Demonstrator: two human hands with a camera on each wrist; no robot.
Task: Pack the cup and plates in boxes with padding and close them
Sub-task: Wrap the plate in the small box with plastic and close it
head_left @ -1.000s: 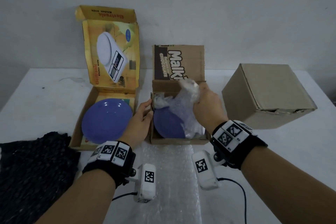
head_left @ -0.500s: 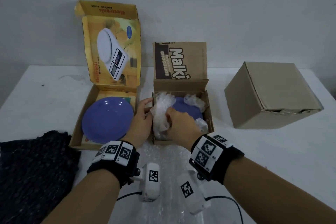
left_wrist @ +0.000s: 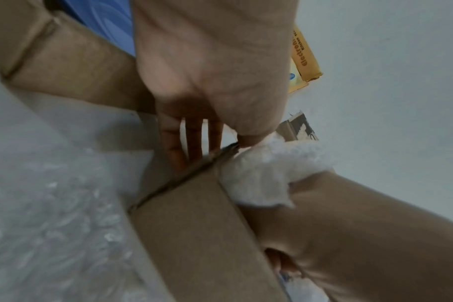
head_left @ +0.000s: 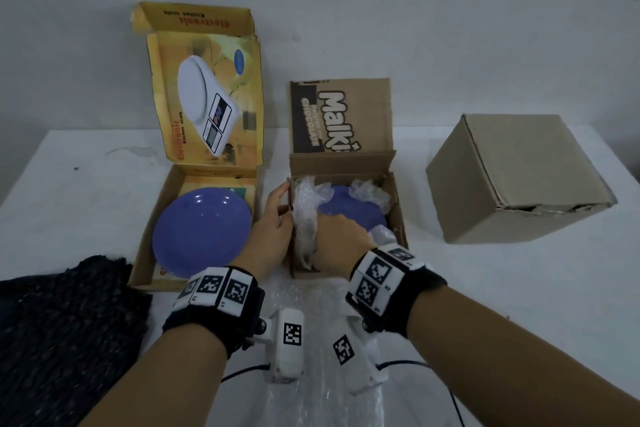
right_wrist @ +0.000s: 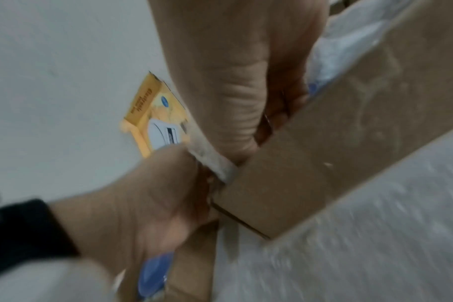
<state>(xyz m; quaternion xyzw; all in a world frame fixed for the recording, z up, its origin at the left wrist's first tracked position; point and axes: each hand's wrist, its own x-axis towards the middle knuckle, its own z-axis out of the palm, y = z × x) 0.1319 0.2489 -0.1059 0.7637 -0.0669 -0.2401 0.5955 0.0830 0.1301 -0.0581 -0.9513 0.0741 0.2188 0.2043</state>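
A brown cardboard box point(head_left: 399, 218) stands open mid-table, its printed lid upright. Inside lies a blue plate point(head_left: 353, 211) with crumpled bubble wrap point(head_left: 306, 204) around its edges. My left hand point(head_left: 273, 218) holds the box's left wall, fingers point(left_wrist: 192, 141) straight down the outside and thumb on the rim. My right hand point(head_left: 336, 236) is inside at the front left, fingers curled on the bubble wrap point(left_wrist: 266, 169), thumb pushing it against the wall. A second blue plate point(head_left: 201, 229) lies bare in the open yellow scale box point(head_left: 147, 239) to the left. No cup is visible.
A closed plain cardboard box point(head_left: 516, 180) sits to the right. A black knitted cloth point(head_left: 59, 322) lies at the front left. A flat sheet of bubble wrap point(head_left: 311, 298) is spread on the white table under my wrists. A wall stands behind.
One second ago my right hand held the bubble wrap up at the box's back right. It brought it down to the front left corner, uncovering the plate. The left hand stayed put.
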